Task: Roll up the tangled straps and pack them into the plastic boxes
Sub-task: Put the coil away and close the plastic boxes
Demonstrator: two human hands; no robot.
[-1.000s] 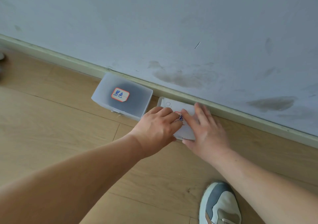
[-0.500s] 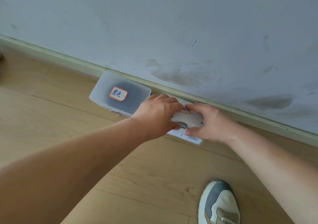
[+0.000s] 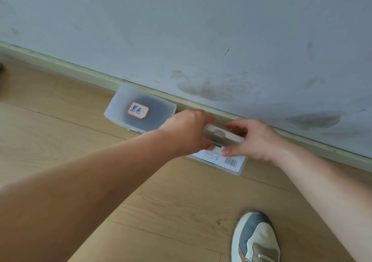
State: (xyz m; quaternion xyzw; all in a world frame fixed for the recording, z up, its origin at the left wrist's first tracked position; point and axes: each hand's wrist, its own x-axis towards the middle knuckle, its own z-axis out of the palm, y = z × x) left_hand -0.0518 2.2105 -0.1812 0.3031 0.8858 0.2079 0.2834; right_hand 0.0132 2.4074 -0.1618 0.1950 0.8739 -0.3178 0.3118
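Two translucent plastic boxes lie on the wooden floor against the skirting board. The left box [image 3: 141,108] is closed, shows something dark inside and carries a red-edged label with blue writing. The right box [image 3: 227,161] has a barcode sticker on its front side. My left hand [image 3: 187,130] and my right hand [image 3: 253,139] both grip this box, fingers on its lid [image 3: 223,133], which is lifted a little above the base. A grey clasp shows on the lid's edge. What lies inside is hidden by my hands. No loose strap is in view.
A grey-white wall [image 3: 201,30] with dark smudges rises right behind the boxes, above a pale skirting board [image 3: 60,64]. My shoe [image 3: 255,239], grey and white, stands on the floor at the lower right. Bare wooden floorboards [image 3: 60,141] spread to the left.
The hands went from pressing flat on the right box to gripping its edges. The lid has come up from the base, and the box has tipped so its barcode side faces me.
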